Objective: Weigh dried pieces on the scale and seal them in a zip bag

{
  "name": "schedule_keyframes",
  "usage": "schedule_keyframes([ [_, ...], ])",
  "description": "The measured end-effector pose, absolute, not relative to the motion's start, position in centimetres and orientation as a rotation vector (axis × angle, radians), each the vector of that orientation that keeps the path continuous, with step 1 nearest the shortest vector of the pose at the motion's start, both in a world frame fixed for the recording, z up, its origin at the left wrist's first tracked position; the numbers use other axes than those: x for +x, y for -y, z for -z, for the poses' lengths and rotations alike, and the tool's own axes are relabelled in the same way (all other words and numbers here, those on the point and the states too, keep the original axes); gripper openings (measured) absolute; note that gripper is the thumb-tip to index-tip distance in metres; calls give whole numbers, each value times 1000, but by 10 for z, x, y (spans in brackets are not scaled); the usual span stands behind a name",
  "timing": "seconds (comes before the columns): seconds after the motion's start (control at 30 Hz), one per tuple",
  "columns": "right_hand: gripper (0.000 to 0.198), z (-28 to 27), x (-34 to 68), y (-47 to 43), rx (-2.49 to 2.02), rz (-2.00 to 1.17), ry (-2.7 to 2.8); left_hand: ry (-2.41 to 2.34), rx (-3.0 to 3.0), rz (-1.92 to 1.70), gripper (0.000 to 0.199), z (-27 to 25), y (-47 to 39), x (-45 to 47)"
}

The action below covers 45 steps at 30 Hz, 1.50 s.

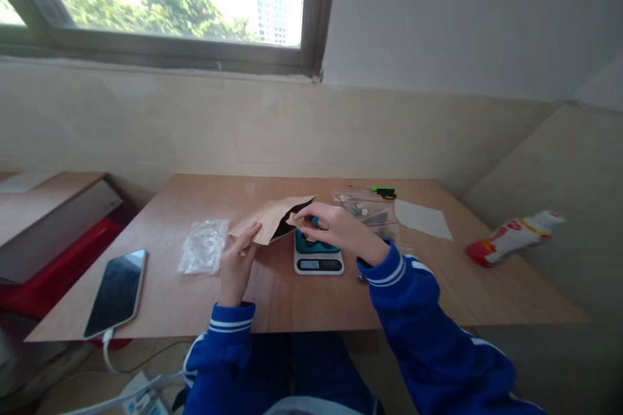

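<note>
My left hand (238, 264) grips a brown paper bag (267, 215) by its lower edge, fingers on one side and thumb on the other. The bag is tilted, and its dark open mouth faces right. At that mouth, my right hand (325, 224) pinches a small tan piece (294, 219) whose kind I cannot make out. Beneath the right hand stands a small white digital scale (318, 264) with a teal tray (311, 246) on top, partly covered by the hand. Its display is lit, but the digits are too small to read.
A clear plastic bag (204, 246) lies left of my left hand, and a charging phone (117, 293) at the left edge. Behind my right arm are zip bags of small pieces (363, 209), a green-black tool (384, 192) and white paper (423, 218). A bottle (513, 238) stands right.
</note>
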State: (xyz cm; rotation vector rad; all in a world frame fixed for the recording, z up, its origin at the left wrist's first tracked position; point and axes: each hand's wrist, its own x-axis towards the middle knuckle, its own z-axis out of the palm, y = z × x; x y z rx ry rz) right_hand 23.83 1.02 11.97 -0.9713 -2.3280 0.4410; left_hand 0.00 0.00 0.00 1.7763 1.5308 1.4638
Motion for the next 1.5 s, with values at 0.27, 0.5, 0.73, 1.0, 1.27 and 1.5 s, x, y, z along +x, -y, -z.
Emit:
schedule_keyframes([
  [0.27,18,-64,256,-15,-1210,-460,2176,-1822,1582,-1485,39,-16,-52,-22],
  [0.5,10,-2,222,-27,-1337,8,2493,-1677,1632,-1459,42,-16,-59,-37],
  [0.73,14,8,228,-20,-1324,221,2397,-1774,1709,-1395,45,-6,-51,-37],
  [1.0,22,-9,249,22,-1330,-96,2094,-2033,1712,-1282,48,42,-22,-86],
  [1.27,30,12,287,78,-1473,-128,1567,-2103,1725,-860,37,71,-16,-113],
  [1.5,28,7,293,87,-1495,-136,1529,-2104,1736,-759,29,55,-5,-104],
])
